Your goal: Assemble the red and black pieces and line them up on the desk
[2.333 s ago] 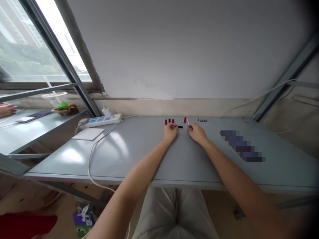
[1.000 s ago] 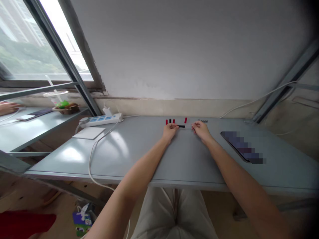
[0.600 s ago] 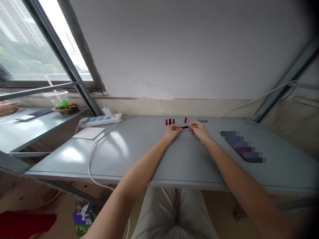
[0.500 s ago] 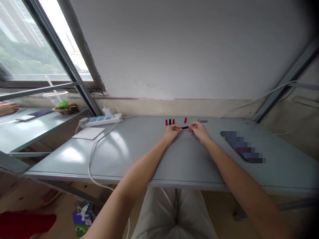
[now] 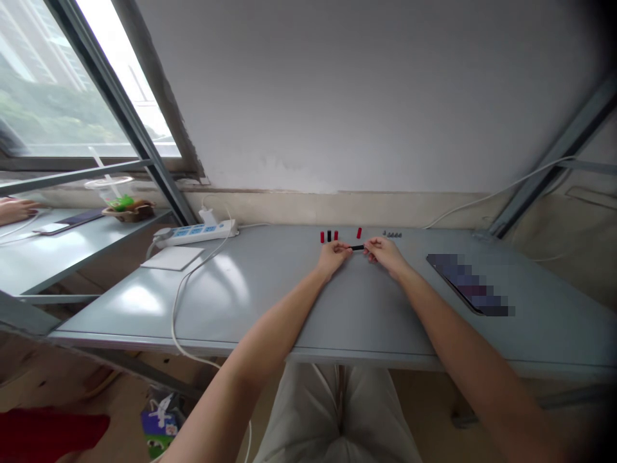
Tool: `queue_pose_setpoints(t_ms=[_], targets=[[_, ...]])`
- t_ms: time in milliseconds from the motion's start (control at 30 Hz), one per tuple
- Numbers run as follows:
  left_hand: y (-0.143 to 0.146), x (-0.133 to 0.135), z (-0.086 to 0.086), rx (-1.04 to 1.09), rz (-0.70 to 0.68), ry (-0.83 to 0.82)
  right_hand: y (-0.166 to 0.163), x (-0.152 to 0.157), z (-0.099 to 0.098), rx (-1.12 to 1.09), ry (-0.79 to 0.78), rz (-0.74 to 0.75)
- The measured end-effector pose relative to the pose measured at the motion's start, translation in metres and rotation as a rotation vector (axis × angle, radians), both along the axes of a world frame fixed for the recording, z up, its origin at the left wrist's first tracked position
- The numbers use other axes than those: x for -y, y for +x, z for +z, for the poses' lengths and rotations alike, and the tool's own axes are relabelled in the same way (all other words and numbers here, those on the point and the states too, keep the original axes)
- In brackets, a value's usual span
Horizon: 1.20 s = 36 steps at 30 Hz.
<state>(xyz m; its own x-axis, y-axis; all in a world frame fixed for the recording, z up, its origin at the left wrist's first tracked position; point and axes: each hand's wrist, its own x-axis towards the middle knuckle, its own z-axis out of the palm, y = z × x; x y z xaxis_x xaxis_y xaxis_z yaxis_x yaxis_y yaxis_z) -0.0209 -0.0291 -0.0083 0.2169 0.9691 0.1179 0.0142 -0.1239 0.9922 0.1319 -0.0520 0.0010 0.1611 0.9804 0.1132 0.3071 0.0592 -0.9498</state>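
Between my two hands a short black cylinder-shaped piece is held level, just above or on the grey desk. My left hand pinches its left end. At its right end the fingertips of my right hand are closed on it. Beyond my left hand stand a red cylinder, a black cylinder and another red cylinder. A further red cylinder is behind the held piece. Several small dark parts lie in a row beyond my right hand.
A pixelated phone-like slab lies on the right of the desk. On the left are a white power strip, a white flat square and a white cable. Another person's hand rests at the neighbouring desk, near a plastic cup.
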Motion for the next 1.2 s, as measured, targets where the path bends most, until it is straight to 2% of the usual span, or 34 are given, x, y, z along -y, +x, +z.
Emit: queue_pose_setpoints(t_ms=[67,167,333,467,633,733,867,967,1200], targets=[[0.0,0.002,0.003,0.015,0.03,-0.009,0.004,0.0,0.0,0.06,0.011,0.08],[0.0,0.004,0.007,0.023,0.058,-0.01,0.01,-0.001,-0.002,0.23,0.108,0.161],[0.0,0.005,0.009,0.02,0.066,0.0,0.014,-0.001,-0.005,0.599,0.258,0.148],[0.0,0.004,0.008,0.031,0.068,0.031,0.009,0.0,-0.004,0.806,0.336,0.111],[0.001,0.002,0.005,0.019,0.062,0.084,-0.002,-0.002,-0.001,0.957,0.329,0.049],[0.001,-0.001,0.004,0.013,0.087,0.086,-0.008,-0.008,0.002,0.931,0.236,0.063],[-0.003,-0.005,0.007,0.053,0.243,0.066,-0.011,-0.027,0.001,0.739,0.102,0.123],[-0.009,-0.005,0.011,0.096,0.313,0.026,-0.014,-0.042,-0.004,0.608,0.066,0.121],[-0.014,-0.004,0.014,0.137,0.308,-0.065,-0.03,-0.062,-0.013,0.552,0.024,-0.01]])
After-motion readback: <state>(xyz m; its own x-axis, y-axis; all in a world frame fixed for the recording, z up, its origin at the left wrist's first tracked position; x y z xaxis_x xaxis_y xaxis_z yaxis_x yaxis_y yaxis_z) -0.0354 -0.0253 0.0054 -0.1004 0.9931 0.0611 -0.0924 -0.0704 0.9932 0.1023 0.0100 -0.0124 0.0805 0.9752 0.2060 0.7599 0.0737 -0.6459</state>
